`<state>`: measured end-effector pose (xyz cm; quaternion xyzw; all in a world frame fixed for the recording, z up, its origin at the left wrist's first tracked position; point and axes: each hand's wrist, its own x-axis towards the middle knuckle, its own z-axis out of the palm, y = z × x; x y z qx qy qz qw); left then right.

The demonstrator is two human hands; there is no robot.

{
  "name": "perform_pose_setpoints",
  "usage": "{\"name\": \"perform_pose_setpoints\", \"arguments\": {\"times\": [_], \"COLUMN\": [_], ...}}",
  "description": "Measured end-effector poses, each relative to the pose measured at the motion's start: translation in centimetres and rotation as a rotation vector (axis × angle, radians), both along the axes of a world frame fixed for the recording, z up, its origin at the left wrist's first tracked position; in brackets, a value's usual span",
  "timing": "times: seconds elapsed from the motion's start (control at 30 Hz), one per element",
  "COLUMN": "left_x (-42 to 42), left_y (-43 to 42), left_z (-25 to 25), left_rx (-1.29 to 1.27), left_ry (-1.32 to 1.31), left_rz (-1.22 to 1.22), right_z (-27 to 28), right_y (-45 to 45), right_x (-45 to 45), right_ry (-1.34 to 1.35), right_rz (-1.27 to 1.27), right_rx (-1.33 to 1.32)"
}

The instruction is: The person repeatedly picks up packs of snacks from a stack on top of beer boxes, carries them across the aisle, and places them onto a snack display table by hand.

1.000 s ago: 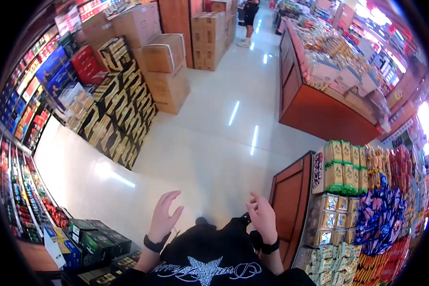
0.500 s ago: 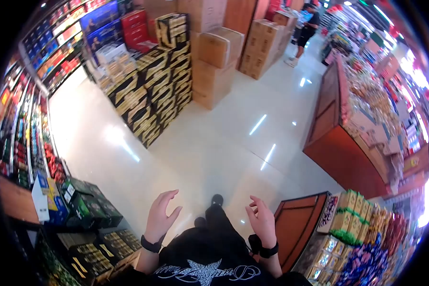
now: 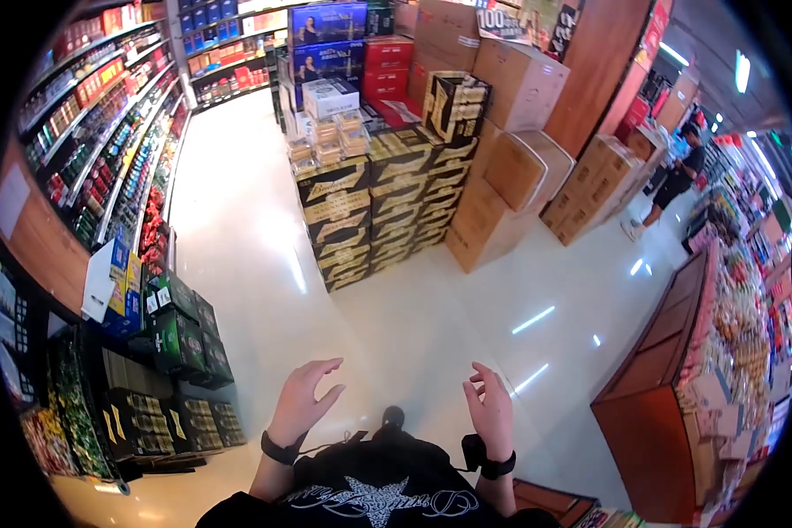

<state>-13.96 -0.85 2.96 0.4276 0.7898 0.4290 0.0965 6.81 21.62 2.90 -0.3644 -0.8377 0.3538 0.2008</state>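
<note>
My left hand (image 3: 304,403) is held out over the shop floor (image 3: 370,339), palm inward, thumb and fingers apart with nothing between them. Level with it, my right hand (image 3: 489,407) hangs in the air, its fingers loosely curved and spread, also holding nothing. Both wrists wear black bands. Neither hand touches any goods. Closest to my left hand are the dark green cartons (image 3: 185,339) stacked at the left. Ahead stands a stack of black and gold cartons (image 3: 339,231), with small clear-lidded packs (image 3: 327,141) on top.
Brown cardboard boxes (image 3: 493,220) stand right of the stack. Shelves of bottles and cans (image 3: 119,150) line the left. A red-brown wooden display counter (image 3: 647,396) full of packaged goods is at the right. Another person (image 3: 678,176) stands far back by more boxes.
My view has turned left and lifted, so the carton stack and left shelves appear further right. The near right counter has mostly left view. Both hands keep nearly the same pose.
</note>
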Motion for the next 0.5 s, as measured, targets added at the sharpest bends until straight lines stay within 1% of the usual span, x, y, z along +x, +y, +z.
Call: {"name": "perform_pose_setpoints", "arguments": {"times": [0.1, 0.2, 0.33, 0.5], "left_x": [-0.5, -1.1, -2.0, -4.6], "left_y": [1.8, 3.5, 4.9, 5.6], "left_z": [0.0, -0.6, -1.2, -1.2], "left_rx": [-0.005, -0.01, -0.033, -0.073], "left_ry": [0.028, 0.012, 0.006, -0.017], "left_rz": [0.035, 0.038, 0.077, 0.14], "right_z": [0.5, 0.2, -0.6, -1.4], "right_y": [2.1, 4.0, 5.9, 7.7], "right_x": [-1.5, -2.4, -3.8, -7.7], "right_ry": [0.007, -0.051, -0.087, -0.107], "right_rz": [0.042, 0.053, 0.077, 0.152], "right_rx": [0.029, 0.031, -0.009, -0.044]}}
